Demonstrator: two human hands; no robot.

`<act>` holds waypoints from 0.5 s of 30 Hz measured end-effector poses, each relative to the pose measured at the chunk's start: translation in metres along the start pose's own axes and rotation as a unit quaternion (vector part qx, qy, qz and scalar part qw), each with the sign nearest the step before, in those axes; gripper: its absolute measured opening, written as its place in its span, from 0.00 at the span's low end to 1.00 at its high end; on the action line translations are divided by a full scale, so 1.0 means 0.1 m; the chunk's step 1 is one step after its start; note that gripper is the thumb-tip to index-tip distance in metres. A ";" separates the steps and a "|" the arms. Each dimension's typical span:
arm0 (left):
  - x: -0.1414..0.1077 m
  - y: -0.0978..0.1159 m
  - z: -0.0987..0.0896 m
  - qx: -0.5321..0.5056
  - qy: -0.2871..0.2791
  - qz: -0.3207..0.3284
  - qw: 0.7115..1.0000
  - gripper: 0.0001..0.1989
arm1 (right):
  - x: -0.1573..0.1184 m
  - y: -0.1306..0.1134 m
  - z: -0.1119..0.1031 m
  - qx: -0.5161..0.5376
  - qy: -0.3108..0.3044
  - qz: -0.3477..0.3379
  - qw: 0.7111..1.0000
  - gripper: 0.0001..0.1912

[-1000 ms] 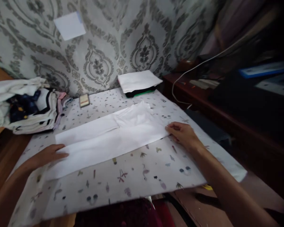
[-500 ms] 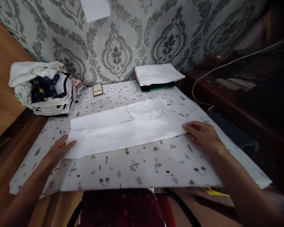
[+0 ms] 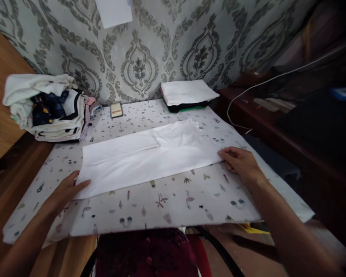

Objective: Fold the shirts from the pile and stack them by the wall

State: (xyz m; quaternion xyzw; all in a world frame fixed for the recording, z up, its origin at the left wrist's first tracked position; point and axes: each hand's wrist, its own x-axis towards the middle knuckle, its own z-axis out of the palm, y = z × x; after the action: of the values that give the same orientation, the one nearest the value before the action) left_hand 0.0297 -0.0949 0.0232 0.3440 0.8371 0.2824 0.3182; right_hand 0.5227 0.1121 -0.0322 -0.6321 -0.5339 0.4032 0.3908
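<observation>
A white garment (image 3: 132, 157) lies folded lengthwise across the patterned table cover (image 3: 167, 204), its upper right part wrinkled. My left hand (image 3: 70, 186) grips its lower left corner, thumb on top and the other fingers beneath or behind the edge. At the garment's right end, my right hand (image 3: 238, 161) pinches the near corner between thumb and fingers.
A tall pile of clothes (image 3: 60, 123) stands at the back left. Folded white cloth (image 3: 187, 92) tops a smaller stack at the back. A small card (image 3: 116, 110) lies between them. A white cable (image 3: 256, 82) hangs over the dark furniture (image 3: 265, 119) at right.
My left hand has drawn the garment's near left corner slightly down and outward, and the fold there has spread. My right hand still pinches its corner. The view has shifted a little.
</observation>
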 end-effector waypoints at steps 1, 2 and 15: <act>0.01 -0.01 -0.01 0.017 0.004 0.005 1.000 0.31 | 0.00 0.01 0.00 0.019 0.000 0.012 1.000 0.20; 0.03 -0.02 -0.01 0.035 0.010 0.012 0.999 0.31 | 0.01 0.02 0.00 0.037 0.000 0.022 0.999 0.20; 0.17 -0.31 -0.08 0.130 0.021 0.091 0.987 0.22 | 0.03 0.02 -0.05 0.052 -0.005 0.017 0.998 0.14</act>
State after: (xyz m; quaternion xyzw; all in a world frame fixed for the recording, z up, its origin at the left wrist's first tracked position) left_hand 0.0017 -0.1025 0.0014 0.4512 0.8384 0.2062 0.2260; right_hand 0.5284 0.1145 -0.0324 -0.6179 -0.5030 0.4405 0.4135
